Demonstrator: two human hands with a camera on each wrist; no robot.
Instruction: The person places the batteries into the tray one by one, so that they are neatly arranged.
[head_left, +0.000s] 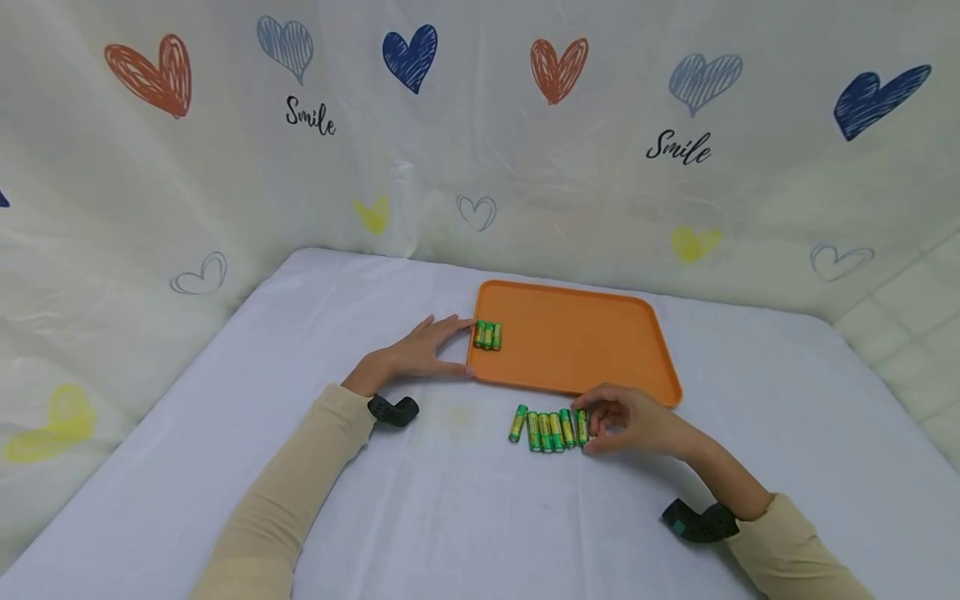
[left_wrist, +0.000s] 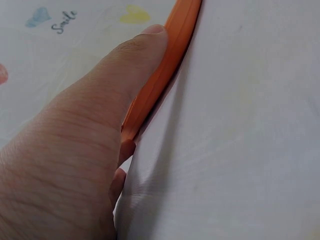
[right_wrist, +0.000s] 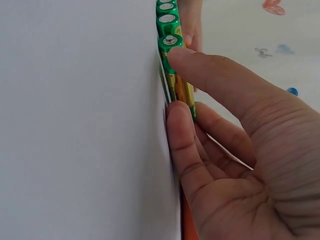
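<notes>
An orange tray [head_left: 577, 342] lies on the table with three green-and-yellow batteries [head_left: 488, 336] side by side at its left edge. My left hand [head_left: 420, 350] is at that edge, thumb and fingers spread and nearly straight. In the left wrist view its thumb [left_wrist: 145, 50] rests against the tray's rim [left_wrist: 172, 60]. In front of the tray stretches a row of several batteries [head_left: 545, 432]. At the row's right end my right hand [head_left: 633, 421] pinches the last battery [head_left: 582, 427] lengthwise. Its thumb touches the button end of this battery [right_wrist: 171, 60] in the right wrist view.
A white cloth [head_left: 450, 517] covers the table. Behind it hangs a pale curtain [head_left: 480, 150] printed with hearts and the word "Smile". A dark wrist device [head_left: 393, 411] is on the left wrist and another [head_left: 701, 522] on the right.
</notes>
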